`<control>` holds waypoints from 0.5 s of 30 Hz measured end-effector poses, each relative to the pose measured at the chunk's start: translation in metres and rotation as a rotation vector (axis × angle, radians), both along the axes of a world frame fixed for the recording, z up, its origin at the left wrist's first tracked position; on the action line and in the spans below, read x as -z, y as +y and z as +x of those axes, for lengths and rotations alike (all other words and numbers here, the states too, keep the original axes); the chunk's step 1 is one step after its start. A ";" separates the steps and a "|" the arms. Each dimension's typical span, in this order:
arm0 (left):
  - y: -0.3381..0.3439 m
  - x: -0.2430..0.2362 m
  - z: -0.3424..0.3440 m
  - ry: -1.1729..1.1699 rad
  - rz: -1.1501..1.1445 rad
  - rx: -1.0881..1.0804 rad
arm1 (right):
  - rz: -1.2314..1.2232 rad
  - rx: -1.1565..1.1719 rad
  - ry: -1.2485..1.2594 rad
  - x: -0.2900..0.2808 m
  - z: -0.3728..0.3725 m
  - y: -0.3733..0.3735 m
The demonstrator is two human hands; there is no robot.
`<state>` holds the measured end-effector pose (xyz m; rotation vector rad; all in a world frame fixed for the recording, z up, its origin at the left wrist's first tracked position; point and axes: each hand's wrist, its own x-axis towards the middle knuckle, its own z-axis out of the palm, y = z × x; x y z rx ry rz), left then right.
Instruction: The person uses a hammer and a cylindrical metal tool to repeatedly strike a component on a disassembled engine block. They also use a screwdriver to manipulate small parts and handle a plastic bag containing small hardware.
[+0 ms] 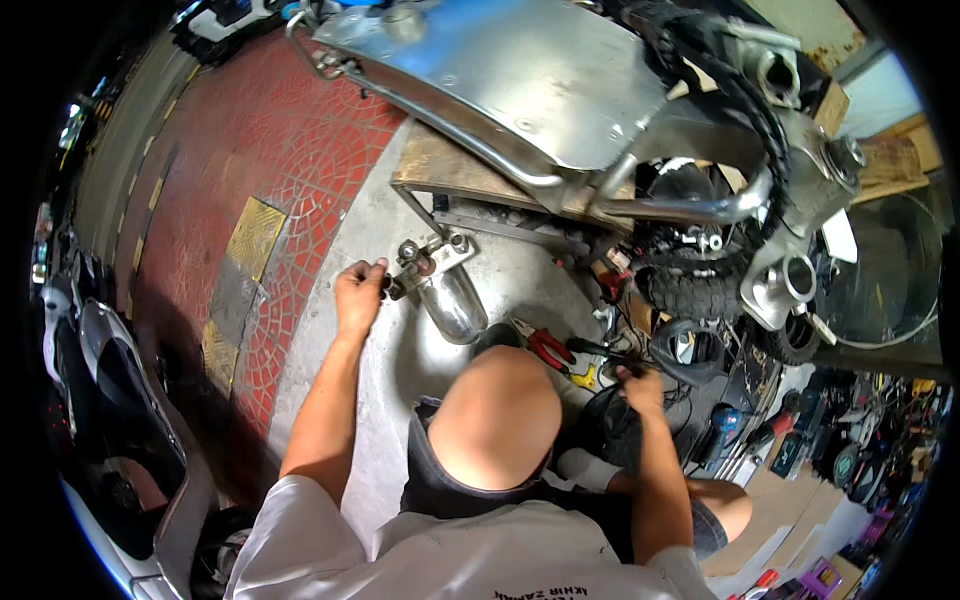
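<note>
My left hand is closed, thumb and fingers pinching the dark end at the left of a silver metal bracket. The bracket has round bosses at its ends. A shiny, round-ended metal cylinder extends from beneath it toward my knee. My right hand is closed low on the right, beside a black tool handle; what lies within its fingers is too dark to make out. Between my hands, red-handled pliers lie near my raised knee, with a small yellow item beside them.
Ahead, a large metal motorcycle frame rests on a wooden-topped stand. Tyres, cables and tools crowd the right side. A parked scooter stands at the left, beside red patterned paving.
</note>
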<state>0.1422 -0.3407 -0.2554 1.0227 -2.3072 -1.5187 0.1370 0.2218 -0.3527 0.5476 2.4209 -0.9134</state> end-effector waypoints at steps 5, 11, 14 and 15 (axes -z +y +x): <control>-0.009 -0.026 0.024 -0.138 -0.086 0.115 | 0.329 -0.264 0.007 0.139 0.041 -0.002; 0.003 -0.025 0.094 -0.424 0.056 0.113 | 0.437 -0.129 -0.338 0.046 0.007 -0.056; 0.000 -0.027 0.098 -0.427 0.051 0.130 | 0.401 -0.118 -0.259 0.036 -0.003 -0.068; 0.001 -0.023 0.104 -0.429 0.049 0.160 | 0.392 -0.122 -0.312 0.023 -0.008 -0.072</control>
